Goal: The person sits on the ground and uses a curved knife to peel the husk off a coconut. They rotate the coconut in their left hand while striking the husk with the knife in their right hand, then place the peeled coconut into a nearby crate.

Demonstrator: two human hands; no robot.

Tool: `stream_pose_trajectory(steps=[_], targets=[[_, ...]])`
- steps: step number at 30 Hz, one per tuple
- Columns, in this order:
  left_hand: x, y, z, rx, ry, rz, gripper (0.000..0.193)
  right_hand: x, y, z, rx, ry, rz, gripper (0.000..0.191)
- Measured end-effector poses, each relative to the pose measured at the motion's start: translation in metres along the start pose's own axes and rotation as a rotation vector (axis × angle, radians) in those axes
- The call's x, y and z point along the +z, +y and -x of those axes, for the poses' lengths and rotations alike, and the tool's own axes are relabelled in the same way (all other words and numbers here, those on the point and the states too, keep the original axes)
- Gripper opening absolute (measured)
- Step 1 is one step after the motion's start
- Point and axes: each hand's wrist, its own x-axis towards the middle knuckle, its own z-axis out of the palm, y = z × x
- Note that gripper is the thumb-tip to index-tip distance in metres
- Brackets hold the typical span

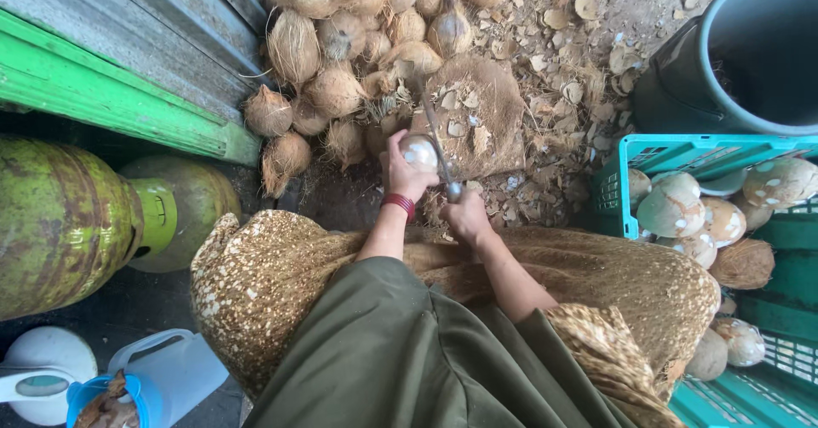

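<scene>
Nearest to me, my lap is lying under a green apron [383, 351] and a brown patterned cloth [273, 274] spread over my knees. At my lower left a white jug [175, 368] with a blue cap and a white round container [47, 360] are standing on the floor, and beside them a green, rusty gas cylinder [60, 223] is lying on its side.

Just past my knees, my left hand [404, 172], with a red band at the wrist, is closing around a partly peeled coconut [419, 150], holding it up over the floor in front of me. My right hand [467, 216] is gripping the handle of a knife [439, 151], fingers wrapped tight, and the blade is reaching up and resting against the right side of the coconut.

At my right a teal plastic crate [648, 151] is holding several peeled, pale coconuts [673, 206], with one brown husked one among them.

Beyond my hands a rough brown block [477, 108] is sitting on the floor, flecked with pale chips, and shell scraps [562, 61] are littering the floor around it. Further off, a heap of husked brown coconuts [341, 53] is piling against the corrugated wall [145, 27] with its green ledge. At the far right a dark grey bin [750, 53] is standing.
</scene>
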Motion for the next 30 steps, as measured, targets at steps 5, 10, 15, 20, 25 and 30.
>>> stream_pose_trajectory(steps=[5, 10, 15, 20, 25, 30], targets=[[-0.005, -0.01, -0.01, 0.072, -0.013, -0.03, 0.11, 0.006, 0.009, -0.013, 0.235, -0.147, -0.097, 0.022], [-0.002, -0.012, -0.009, 0.052, 0.002, 0.113, 0.106, -0.012, -0.024, 0.004, 0.169, -0.131, -0.036, 0.02], [0.003, -0.011, 0.003, 0.115, 0.036, -0.017, 0.105, -0.031, -0.052, 0.026, 0.301, -0.195, -0.346, 0.026], [0.004, -0.009, 0.0, 0.143, 0.055, -0.007, 0.102, -0.023, -0.039, 0.025, -0.203, 0.027, -0.178, 0.023], [0.006, -0.011, -0.004, 0.087, 0.007, -0.063, 0.107, 0.001, -0.013, 0.002, 0.336, -0.018, -0.251, 0.042], [0.003, -0.014, -0.006, 0.22, 0.034, -0.109, 0.103, -0.004, -0.015, -0.002, 0.289, -0.132, -0.226, 0.019]])
